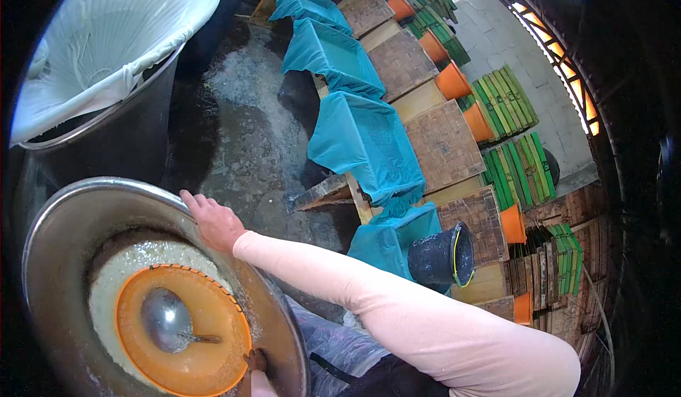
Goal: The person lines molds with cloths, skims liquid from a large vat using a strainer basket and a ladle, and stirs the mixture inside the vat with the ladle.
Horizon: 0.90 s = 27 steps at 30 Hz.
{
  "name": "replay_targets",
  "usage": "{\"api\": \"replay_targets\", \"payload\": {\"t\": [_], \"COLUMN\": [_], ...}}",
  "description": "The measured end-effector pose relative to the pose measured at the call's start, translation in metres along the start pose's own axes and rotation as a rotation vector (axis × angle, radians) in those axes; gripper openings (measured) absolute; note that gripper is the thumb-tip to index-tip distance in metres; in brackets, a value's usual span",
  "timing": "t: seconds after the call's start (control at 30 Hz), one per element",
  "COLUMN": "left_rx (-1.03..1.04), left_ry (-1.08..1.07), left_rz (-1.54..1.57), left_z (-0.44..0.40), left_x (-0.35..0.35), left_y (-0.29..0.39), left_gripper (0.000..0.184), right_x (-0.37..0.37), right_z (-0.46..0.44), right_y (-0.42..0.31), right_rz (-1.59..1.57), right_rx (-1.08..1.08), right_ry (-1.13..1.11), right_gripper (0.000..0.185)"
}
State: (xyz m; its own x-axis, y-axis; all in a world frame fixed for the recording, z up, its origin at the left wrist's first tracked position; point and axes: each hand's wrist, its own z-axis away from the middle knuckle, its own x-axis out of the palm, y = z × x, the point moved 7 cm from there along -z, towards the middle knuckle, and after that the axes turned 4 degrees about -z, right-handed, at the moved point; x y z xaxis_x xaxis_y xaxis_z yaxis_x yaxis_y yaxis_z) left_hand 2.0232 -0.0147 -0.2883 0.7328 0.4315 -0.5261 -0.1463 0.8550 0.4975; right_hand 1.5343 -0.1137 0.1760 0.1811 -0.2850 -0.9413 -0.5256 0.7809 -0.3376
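At lower left is a large metal vat [53, 216] holding pale, foamy, wet contents [152, 248]. In it rests an orange round basket [213, 365], with a shiny metal ladle or scoop [164, 319] inside. My right hand [216, 221], in a pale pink sleeve, is closed over the vat's rim. At the bottom, my left hand [256, 363] grips the edge of the orange basket; its fingers are partly hidden.
A second vat [106, 141] lined with white cloth [142, 21] stands at upper left. Teal cloth-lined boxes [369, 134] run in a row, with woven boards [443, 141], orange buckets [452, 81] and green slatted frames [518, 170] behind. A dark bucket [433, 255] and wet floor [248, 127] are nearby.
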Motion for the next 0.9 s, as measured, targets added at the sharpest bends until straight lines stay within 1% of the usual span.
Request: {"api": "replay_targets", "payload": {"t": [0.2,0.33,0.4,0.47,0.67,0.7,0.77,0.8,0.87,0.9], "left_rx": [0.005,0.018,0.022,0.027,0.04,0.039,0.048,0.046,0.046,0.045], "left_ry": [0.006,0.009,0.009,0.011,0.123,0.119,0.155,0.155,0.028,0.025], "left_rz": [-0.032,-0.059,-0.081,-0.109,0.051,0.05,-0.067,-0.064,0.02,0.019], "left_z": [-0.002,-0.004,-0.006,-0.004,0.005,0.002,-0.008,-0.005,-0.001,-0.002], "left_x": [0.003,0.005,0.008,0.011,-0.007,0.004,0.019,0.013,0.005,0.003], "left_y": [-0.002,-0.003,-0.004,-0.002,-0.001,-0.006,-0.008,-0.005,-0.001,0.0], "left_gripper": [0.031,0.032,0.032,0.032,0.031,0.031,0.032,0.032,0.032,0.032], "right_x": [0.001,0.001,0.004,0.005,0.003,0.004,0.003,0.003,0.001,0.001], "right_z": [0.0,0.0,0.0,0.0,0.0,0.0,0.0,0.0,0.001,0.001], "right_y": [0.002,0.002,0.003,0.004,0.004,0.003,0.002,0.002,0.001,0.001], "right_rz": [-0.021,-0.016,-0.015,-0.013,-0.011,-0.01,-0.008,-0.005,0.0,0.006], "right_rx": [0.012,0.007,0.002,0.007,0.006,0.002,0.005,0.011,0.005,0.001], "right_ry": [-0.015,0.007,-0.002,0.003,0.013,0.013,0.006,0.001,0.001,0.004], "right_gripper": [0.07,0.068,0.072,0.071,0.069,0.069,0.071,0.072,0.073,0.074]}}
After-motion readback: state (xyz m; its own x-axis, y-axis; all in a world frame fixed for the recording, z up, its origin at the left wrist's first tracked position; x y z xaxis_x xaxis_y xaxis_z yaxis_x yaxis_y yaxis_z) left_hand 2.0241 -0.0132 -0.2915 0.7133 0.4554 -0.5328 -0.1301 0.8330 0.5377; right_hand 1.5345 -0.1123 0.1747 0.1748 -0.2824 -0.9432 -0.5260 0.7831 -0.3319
